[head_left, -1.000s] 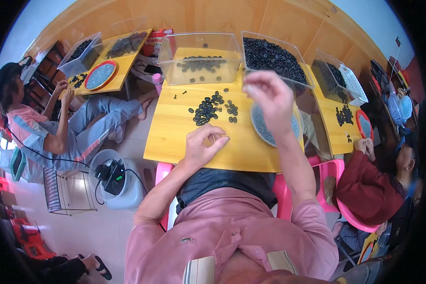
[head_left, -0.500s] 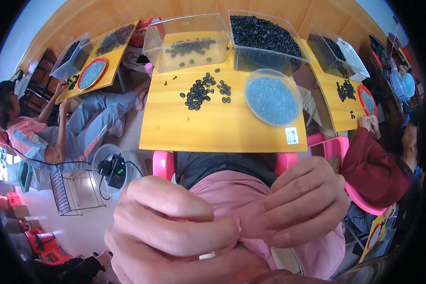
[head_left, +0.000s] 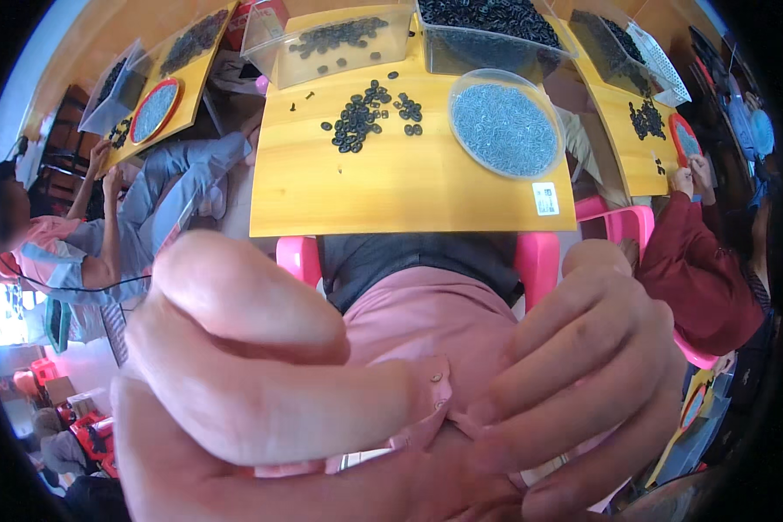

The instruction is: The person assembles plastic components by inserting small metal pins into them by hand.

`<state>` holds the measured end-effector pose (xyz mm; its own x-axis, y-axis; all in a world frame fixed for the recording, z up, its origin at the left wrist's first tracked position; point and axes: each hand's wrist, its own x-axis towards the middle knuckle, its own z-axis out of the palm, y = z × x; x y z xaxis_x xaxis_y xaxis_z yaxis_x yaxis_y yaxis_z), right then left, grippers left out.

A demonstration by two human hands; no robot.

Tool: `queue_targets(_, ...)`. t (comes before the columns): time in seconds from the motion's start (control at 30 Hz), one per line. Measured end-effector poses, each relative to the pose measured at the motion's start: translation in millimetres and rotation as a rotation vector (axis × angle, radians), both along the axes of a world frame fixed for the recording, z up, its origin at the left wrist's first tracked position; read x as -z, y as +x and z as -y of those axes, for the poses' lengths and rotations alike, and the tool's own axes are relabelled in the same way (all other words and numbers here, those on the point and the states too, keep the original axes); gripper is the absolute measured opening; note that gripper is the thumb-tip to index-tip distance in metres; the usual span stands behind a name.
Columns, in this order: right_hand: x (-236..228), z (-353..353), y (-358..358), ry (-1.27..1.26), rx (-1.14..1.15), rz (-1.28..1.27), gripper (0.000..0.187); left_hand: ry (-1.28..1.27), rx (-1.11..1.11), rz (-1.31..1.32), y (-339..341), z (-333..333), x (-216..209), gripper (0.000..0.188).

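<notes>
Close to my chest, both hands are at the front of the pink shirt (head_left: 426, 300) I wear. My left hand (head_left: 261, 391) is closed, its index finger and thumb pinching the edge of the shirt opening, where small round fasteners (head_left: 437, 378) show. My right hand (head_left: 583, 365) has its fingers curled together against the other side of the same opening, gripping the cloth; its fingertips are partly hidden. Beyond them, on the yellow table (head_left: 322, 200), lie a pile of small black oval parts (head_left: 352, 126) and a round clear tray (head_left: 455, 130) full of small silvery metal pieces.
A clear bin (head_left: 270, 65) and another bin heaped with black parts (head_left: 496, 24) stand at the table's far edge. Pink chair arms (head_left: 535, 265) flank my lap. One person (head_left: 52, 235) works at a left table, another in a dark red sleeve (head_left: 700, 278) at a right one.
The view has tipped downward, so the table sits higher in it. Both hands appear larger and nearer, and the fasteners on the shirt edge have come into sight between them.
</notes>
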<state>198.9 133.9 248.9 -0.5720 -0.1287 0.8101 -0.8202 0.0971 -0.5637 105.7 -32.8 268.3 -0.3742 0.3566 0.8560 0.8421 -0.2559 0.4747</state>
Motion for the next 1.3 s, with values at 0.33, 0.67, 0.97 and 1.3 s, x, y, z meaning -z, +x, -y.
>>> queue_targets(0.33,8,-16,-4,0.158,-0.222,-0.086,0.014,0.279,0.414,-0.307,-31,4,24,0.013)
queue_targets(0.67,24,-11,-34,-0.114,-0.246,-0.083,0.006,-0.034,-0.084,0.027,5,14,4,0.014)
queue_targets(0.97,22,10,-29,-0.358,-0.308,0.022,0.007,-0.393,-0.133,-0.019,11,19,-8,0.018)
queue_targets(1.3,15,28,-17,-0.591,-0.248,0.060,0.013,-0.195,0.224,0.455,7,4,-3,0.013)
